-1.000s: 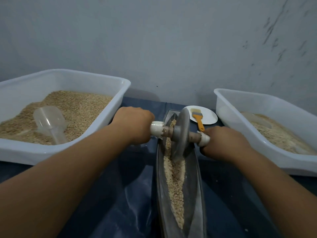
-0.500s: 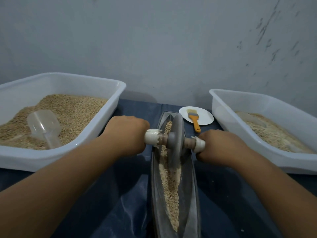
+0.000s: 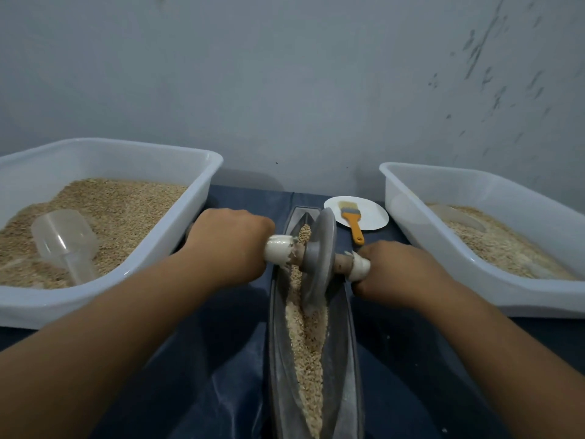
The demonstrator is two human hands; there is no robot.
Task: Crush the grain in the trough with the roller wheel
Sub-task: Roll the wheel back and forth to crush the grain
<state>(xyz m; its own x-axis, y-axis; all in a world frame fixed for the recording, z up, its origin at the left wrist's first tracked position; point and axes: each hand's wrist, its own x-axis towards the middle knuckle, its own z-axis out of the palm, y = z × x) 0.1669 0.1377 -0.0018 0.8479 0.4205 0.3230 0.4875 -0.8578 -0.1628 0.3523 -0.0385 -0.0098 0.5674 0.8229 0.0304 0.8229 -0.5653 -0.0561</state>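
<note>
1. Standing on edge in the far half of the one long metal trough, the single grey roller wheel tilts a little to the left, its lower rim down among the grain
2. That grain lies as one pale strip along the bottom of the trough, running from near the far tip, past the wheel, to the near end at the picture's lower edge
3. One axle passes through the wheel's hub, with two white handle ends, one on each side
4. Two hands work it: the left hand has its fingers curled round the left handle end, and the right hand is clenched the same way round the right handle end; both forearms reach in from the lower corners
5. Two white plastic tubs flank the trough: the left tub holds tan grain and one clear plastic scoop lying on it, and the right tub holds paler grain with something translucent half buried, which cannot be told apart clearly
6. One small white plate sits beyond the right hand, just right of the trough's far tip, and one brush with an orange handle rests across it
7. One dark blue sheet covers the surface under everything, against a grey wall
</note>
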